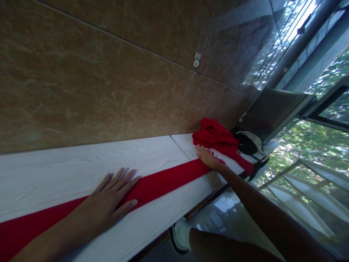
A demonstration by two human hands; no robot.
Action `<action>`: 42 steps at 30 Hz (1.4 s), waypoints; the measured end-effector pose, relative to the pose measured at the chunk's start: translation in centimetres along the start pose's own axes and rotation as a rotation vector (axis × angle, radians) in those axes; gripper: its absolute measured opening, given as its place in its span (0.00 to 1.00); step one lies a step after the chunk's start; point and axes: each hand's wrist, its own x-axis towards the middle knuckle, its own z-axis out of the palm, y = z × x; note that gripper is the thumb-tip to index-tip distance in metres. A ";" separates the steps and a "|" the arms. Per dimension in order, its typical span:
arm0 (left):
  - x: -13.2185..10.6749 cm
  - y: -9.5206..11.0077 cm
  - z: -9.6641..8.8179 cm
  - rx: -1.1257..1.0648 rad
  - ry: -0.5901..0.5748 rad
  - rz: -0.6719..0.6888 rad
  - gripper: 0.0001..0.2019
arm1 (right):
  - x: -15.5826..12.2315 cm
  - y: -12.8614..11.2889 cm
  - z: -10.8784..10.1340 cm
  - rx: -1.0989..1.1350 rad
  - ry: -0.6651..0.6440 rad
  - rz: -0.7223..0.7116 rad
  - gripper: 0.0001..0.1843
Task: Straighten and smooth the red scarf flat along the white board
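Observation:
A long, narrow strip of red cloth (169, 182) lies flat along the white wood-grain surface (103, 165). My left hand (114, 194) rests palm down on the strip, its fingers stretched out and slightly apart. Farther along, my right hand (207, 158) lies flat across the strip's far part, its fingers reaching to a bunched red and white cloth (215, 134). Red leaf-like shapes mark the white part of that cloth. Neither hand grips anything. The strip runs out of view at the left edge.
A black and white bag (249, 143) sits behind the bunched cloth. A brown marble-look tiled wall (109, 83) with a small white hook (196, 60) borders the surface. Below the front edge are a leg and a white shoe (181, 234). A pale slatted rack (302, 196) stands right.

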 end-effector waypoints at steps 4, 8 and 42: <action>-0.1 -0.1 0.2 0.012 -0.005 -0.005 0.34 | 0.5 0.8 -0.8 -0.012 0.019 -0.019 0.37; -0.2 -0.2 0.0 -0.003 0.013 0.005 0.35 | 0.1 0.8 -0.4 -0.031 -0.013 -0.059 0.37; 0.5 1.2 -2.1 -0.030 -0.165 -0.051 0.37 | -3.6 -13.8 -2.6 0.113 -0.067 -0.391 0.38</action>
